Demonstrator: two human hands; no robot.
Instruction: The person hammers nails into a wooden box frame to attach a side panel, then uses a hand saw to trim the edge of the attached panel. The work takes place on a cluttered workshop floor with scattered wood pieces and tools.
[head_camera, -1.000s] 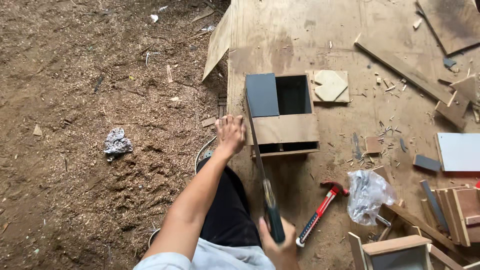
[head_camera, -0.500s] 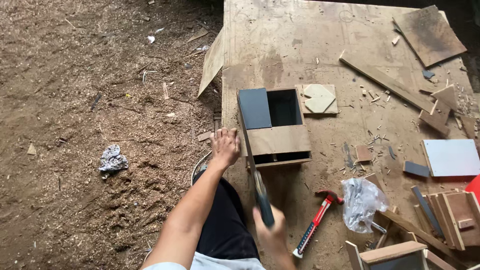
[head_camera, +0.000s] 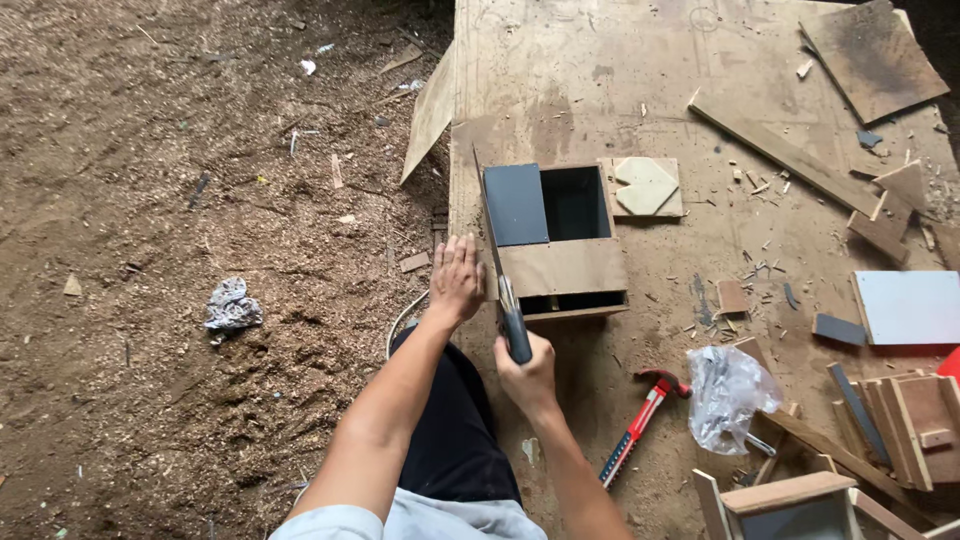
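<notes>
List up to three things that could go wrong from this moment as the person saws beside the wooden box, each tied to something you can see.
1. The left hand lies flat right beside the saw blade; a slip could cut the fingers.
2. The wooden box seems held only by that hand, so it might shift and jam the blade.
3. The hammer and plastic bag lie near the right hand, which could knock them.

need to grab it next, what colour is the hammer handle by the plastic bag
Red, with a dark grip end, on the hammer; the head view shows it.
</notes>
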